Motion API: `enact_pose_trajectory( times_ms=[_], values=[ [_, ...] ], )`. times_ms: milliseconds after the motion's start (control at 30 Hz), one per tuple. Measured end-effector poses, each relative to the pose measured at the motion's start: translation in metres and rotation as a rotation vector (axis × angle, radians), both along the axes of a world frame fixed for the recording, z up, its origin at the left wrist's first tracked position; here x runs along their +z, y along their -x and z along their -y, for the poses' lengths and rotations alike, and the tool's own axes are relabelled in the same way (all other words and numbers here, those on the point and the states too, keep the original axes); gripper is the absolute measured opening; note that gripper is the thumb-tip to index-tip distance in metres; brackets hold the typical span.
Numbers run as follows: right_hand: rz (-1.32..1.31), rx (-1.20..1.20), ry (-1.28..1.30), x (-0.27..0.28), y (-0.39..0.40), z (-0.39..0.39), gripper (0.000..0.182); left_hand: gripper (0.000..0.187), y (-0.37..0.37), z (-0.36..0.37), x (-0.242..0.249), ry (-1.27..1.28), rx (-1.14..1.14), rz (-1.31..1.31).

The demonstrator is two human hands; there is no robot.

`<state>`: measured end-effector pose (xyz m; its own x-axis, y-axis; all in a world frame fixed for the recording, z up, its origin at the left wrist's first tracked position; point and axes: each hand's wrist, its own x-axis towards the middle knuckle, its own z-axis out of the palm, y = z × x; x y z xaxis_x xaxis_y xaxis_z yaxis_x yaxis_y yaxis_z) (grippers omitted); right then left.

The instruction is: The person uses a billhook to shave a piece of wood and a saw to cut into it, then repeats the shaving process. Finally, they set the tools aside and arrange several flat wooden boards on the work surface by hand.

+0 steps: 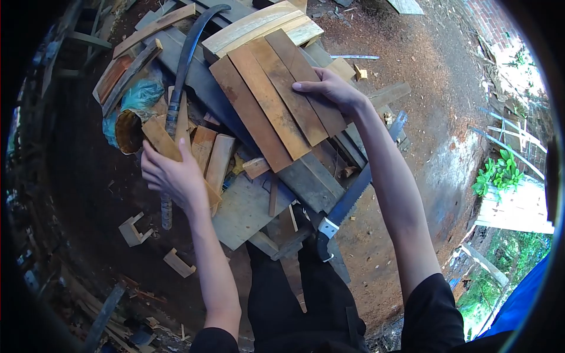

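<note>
My left hand (176, 176) is closed around a short wooden strip (162, 138), whose lower end shows past the wrist. With the thumb on top and the fingers hidden underneath, my right hand (335, 91) grips the right edge of a wooden panel (276, 97). Several brown slats lie side by side in that panel, over the wood pile. Beside my left hand is a machete (191, 50) with a long curved dark blade. A handsaw (350, 197) with a black and white handle lies below the panel, near my knees.
Pale curved wood pieces (262, 26) sit behind the panel. A round open container (128, 130) with teal plastic (141, 94) stands at the left. Small wood offcuts (135, 229) lie on the dirt ground (406, 76). A green plant (500, 173) is at the right.
</note>
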<state>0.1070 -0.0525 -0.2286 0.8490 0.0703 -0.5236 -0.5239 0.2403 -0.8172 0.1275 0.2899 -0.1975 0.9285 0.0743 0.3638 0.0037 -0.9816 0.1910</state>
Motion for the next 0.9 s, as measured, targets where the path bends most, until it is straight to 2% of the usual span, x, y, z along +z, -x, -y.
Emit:
enact_pose_trajectory(
  times_ms=[67,133,200,300,467,667,767,867,900],
  values=[
    [0.010,0.007,0.006,0.002,0.001,-0.001,0.059,0.077,0.001,0.025,0.011,-0.048,-0.105,0.091],
    [0.016,0.003,0.020,0.004,0.002,0.000,0.059,0.069,0.002,0.055,0.011,0.970,-0.232,-0.456],
    [0.047,0.021,0.022,0.003,0.003,-0.003,0.061,0.057,-0.002,0.070,-0.008,1.524,-0.258,-0.840],
    [0.080,0.016,0.085,-0.001,0.003,-0.009,0.062,0.048,-0.007,0.073,-0.015,1.615,-0.358,-0.979],
    [0.097,-0.018,0.069,0.004,0.004,-0.026,0.058,0.045,-0.016,0.059,-0.012,1.627,-0.380,-1.030],
    [0.139,-0.014,0.082,0.000,-0.001,-0.047,0.057,0.061,-0.012,0.057,-0.010,1.662,-0.430,-0.982],
    [0.135,0.015,0.074,0.001,-0.001,-0.051,0.055,0.075,-0.006,0.062,-0.015,1.642,-0.351,-0.870],
    [0.116,-0.022,0.083,-0.001,0.003,-0.052,0.053,0.074,-0.005,0.060,-0.023,1.614,-0.365,-0.848],
    [0.111,-0.050,-0.044,0.001,0.006,-0.053,0.052,0.074,-0.006,0.061,-0.019,1.622,-0.343,-0.872]
  ],
)
